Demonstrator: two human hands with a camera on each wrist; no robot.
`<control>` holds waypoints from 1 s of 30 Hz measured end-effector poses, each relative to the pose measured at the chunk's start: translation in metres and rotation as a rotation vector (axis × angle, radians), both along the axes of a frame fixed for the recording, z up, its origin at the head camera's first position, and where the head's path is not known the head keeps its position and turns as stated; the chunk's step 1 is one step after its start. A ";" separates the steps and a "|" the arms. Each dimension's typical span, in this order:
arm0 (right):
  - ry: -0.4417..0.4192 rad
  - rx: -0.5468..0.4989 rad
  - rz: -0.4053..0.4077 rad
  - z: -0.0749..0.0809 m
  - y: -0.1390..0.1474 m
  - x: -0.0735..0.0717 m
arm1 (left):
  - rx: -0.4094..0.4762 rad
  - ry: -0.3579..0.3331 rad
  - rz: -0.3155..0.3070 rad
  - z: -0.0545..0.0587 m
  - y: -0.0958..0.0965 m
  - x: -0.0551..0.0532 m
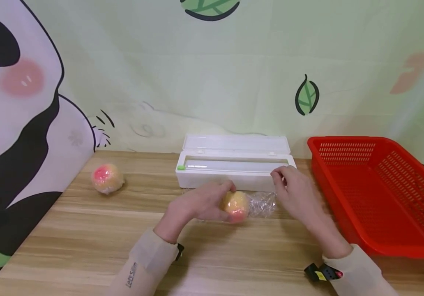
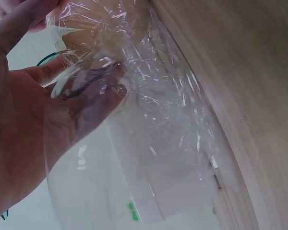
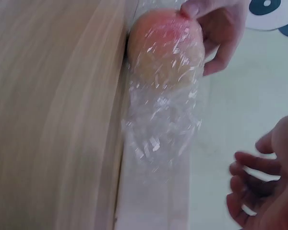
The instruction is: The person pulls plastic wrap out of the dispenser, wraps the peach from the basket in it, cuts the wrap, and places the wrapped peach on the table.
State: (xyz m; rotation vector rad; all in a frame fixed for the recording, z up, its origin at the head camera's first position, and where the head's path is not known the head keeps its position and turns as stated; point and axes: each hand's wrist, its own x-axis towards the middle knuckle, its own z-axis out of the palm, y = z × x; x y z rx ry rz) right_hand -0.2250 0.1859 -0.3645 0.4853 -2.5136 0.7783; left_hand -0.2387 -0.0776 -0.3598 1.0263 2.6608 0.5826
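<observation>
A yellow and pink peach point(image 1: 236, 205) sits on the table in front of the white cling film box. My left hand point(image 1: 206, 202) grips it from the left, thumb on the near side and fingers on the far side. Crinkled cling film point(image 1: 263, 204) covers the peach and trails to the right. In the left wrist view more clear film point(image 2: 158, 120) spreads across the fingers of that hand. My right hand point(image 1: 296, 193) hovers beyond the film's right end, near the box's front right corner. Its fingers point(image 3: 252, 165) hang loosely curled with nothing between them in the right wrist view.
The white cling film box point(image 1: 230, 179) stands with its lid point(image 1: 236, 144) raised at the back and a green slider point(image 1: 181, 167) at its left end. A wrapped peach point(image 1: 107, 178) lies at the far left. A red basket point(image 1: 360, 230) occupies the right side.
</observation>
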 end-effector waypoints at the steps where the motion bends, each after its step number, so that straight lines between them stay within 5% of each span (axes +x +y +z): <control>1: 0.035 -0.015 0.031 0.001 -0.003 0.002 | 0.000 0.002 0.002 0.000 0.000 0.000; 5: 0.113 -0.020 0.171 0.006 -0.013 0.010 | 0.003 0.004 0.012 0.001 0.000 0.000; 10: 0.054 0.081 0.299 0.009 -0.023 0.019 | 0.007 0.015 -0.002 0.001 0.000 -0.002; 18: -0.132 0.232 0.361 0.007 -0.029 0.024 | 0.056 0.002 -0.030 -0.002 -0.001 -0.004; 30: -0.221 0.302 0.454 -0.001 -0.030 0.025 | 0.076 -0.071 -0.053 -0.006 -0.004 -0.005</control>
